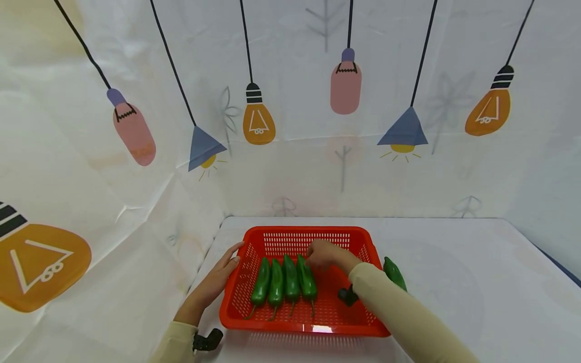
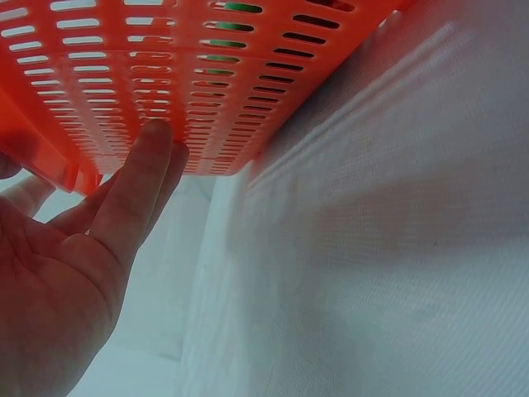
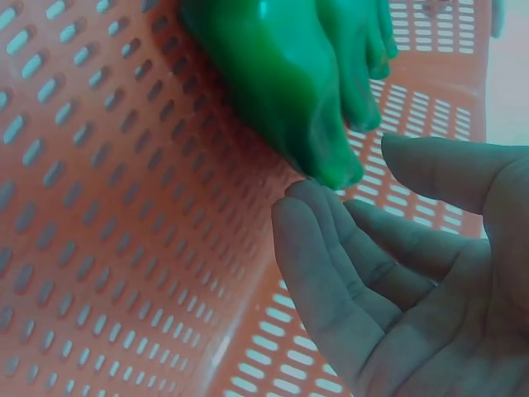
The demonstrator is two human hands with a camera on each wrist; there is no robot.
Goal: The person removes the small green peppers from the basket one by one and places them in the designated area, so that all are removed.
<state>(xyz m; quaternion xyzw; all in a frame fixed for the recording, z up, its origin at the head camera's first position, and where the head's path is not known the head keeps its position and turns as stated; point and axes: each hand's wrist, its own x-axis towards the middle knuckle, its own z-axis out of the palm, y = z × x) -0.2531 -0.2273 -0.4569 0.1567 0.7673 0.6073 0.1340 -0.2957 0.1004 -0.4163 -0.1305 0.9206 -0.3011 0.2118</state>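
So I'd call this the lining-up step: my right hand [image 1: 326,254] is loose, thumb apart, gripping nothing, right by the tip of the nearest glossy green long pepper [image 1: 307,282], three more beyond it. Left fingers rest straight against the red perforated plastic basket [image 1: 268,323]. Next probably calls for backing off toward another green pepper [image 1: 394,274], outside, right of my grip.

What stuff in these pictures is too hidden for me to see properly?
- Lone green pepper, head view: its lower end is behind the right sleeve.
- Right grip, head view: most fingertips are hidden by the hand itself.
- Peppers inside, left wrist view: only green slivers show through the slots of the red basket.
- Nearest pepper, right wrist view: its stem is cut off by the top edge.
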